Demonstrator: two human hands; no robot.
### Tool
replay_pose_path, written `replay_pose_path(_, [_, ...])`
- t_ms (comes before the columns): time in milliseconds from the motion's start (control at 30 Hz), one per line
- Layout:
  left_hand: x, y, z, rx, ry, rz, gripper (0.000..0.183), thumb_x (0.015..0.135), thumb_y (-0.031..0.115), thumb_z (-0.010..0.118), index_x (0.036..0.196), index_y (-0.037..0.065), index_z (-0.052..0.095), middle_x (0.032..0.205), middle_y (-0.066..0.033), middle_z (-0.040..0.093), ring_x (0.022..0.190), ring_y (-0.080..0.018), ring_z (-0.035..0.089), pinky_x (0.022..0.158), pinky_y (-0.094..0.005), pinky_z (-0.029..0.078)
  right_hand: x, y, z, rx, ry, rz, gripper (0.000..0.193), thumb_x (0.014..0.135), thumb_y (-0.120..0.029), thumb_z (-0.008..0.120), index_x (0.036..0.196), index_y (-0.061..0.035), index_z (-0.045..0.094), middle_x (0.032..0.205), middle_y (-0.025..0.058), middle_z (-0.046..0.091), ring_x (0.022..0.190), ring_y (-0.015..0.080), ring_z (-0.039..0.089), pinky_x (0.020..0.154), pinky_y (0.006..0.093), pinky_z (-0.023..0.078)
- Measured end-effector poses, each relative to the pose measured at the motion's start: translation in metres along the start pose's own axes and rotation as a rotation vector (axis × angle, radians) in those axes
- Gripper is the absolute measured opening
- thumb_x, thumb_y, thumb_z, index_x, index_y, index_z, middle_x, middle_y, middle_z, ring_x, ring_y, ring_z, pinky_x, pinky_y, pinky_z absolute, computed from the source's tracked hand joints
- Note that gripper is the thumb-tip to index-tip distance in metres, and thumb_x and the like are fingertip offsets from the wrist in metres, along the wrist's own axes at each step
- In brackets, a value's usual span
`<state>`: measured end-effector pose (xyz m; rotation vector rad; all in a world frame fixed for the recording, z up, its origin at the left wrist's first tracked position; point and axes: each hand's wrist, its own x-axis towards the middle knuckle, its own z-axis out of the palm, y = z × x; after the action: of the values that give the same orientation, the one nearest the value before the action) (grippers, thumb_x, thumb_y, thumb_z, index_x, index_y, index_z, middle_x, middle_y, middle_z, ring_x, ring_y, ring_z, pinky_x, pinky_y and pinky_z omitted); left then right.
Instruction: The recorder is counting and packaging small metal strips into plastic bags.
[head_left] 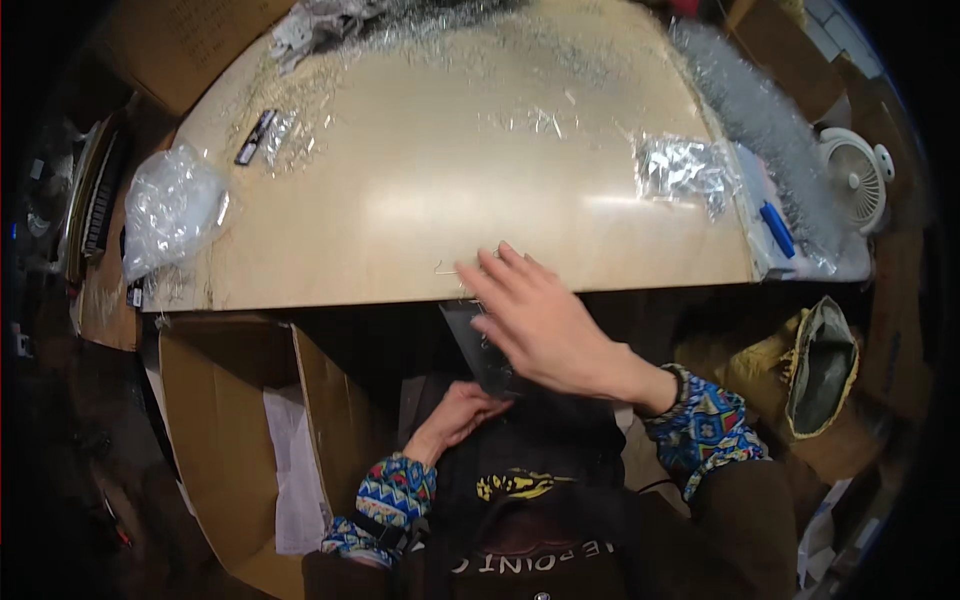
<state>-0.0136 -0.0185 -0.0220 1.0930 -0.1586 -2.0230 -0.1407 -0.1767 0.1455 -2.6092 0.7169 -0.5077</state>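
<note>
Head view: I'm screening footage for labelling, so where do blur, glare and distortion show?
In the head view, motion blur softens the bare right hand; whitish glare patches lie across the pale wood-coloured tabletop; fisheye distortion bows its side edges; the picture's corners are black.

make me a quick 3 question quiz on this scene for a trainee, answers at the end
1. Which hand has its fingers over the wooden tabletop?
2. True or false: the left hand is at the lower end of a piece of clear plastic film.
3. Fill in the blank: an open ___ stands in the lower left of the picture, with white sheeting inside.

Key:
1. The right hand, fingers spread and slightly blurred.
2. True.
3. Cardboard box.
</note>
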Motion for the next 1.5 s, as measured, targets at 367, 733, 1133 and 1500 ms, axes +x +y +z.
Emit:
replay_pose_path(367, [-0.012,0.002,0.02,-0.103,-0.145,0.037,0.036,0.085,-0.008,0.06,0.121,-0.002,0.054,0.117,-0.013,0.061,0.106,-0.0188,0.062,0.094,-0.029,0.051,-0.061,0.012,0.03,0.022,-0.158,-0.217,0.015,0.081,-0.018,0.067,0.088,-0.0055,0.06,0.089,0.0074,0.056,0.084,0.0244,0.053,0.074,0.0361,0.038])
replay_pose_path(733, [-0.004,-0.003,0.009,-0.085,-0.267,-0.057,0.046,0.084,-0.002,0.064,0.127,0.0,0.05,0.121,-0.0115,0.058,0.108,-0.0226,0.061,0.091,-0.0378,0.055,-0.093,0.011,0.028,0.325,-0.53,0.084,0.027,0.088,-0.016,0.061,0.112,-0.0031,0.059,0.099,0.0168,0.063,0.08,0.036,0.065,0.066,0.0415,0.054])
replay_pose_path(1133, [-0.04,0.015,0.003,-0.07,-0.347,-0.124,0.065,0.077,-0.005,0.067,0.138,0.0,0.042,0.133,-0.0187,0.053,0.116,-0.0362,0.057,0.088,-0.0387,0.055,-0.076,0.021,0.0,0.79,-0.136,0.442,0.021,0.087,-0.015,0.066,0.104,-0.0029,0.067,0.088,0.0106,0.066,0.07,0.0183,0.062,0.061,0.029,0.05])
replay_pose_path(1500, [-0.036,0.092,0.064,0.557,-0.272,0.212,0.043,0.08,0.0,0.069,0.121,-0.005,0.058,0.112,-0.0128,0.066,0.098,-0.0152,0.063,0.089,-0.0289,0.052,-0.049,-0.001,-0.008,0.1,-0.203,-0.027,0.044,0.084,-0.027,0.067,0.117,-0.0025,0.051,0.081,0.0137,0.059,0.073,0.0291,0.062,0.057,0.0368,0.049])
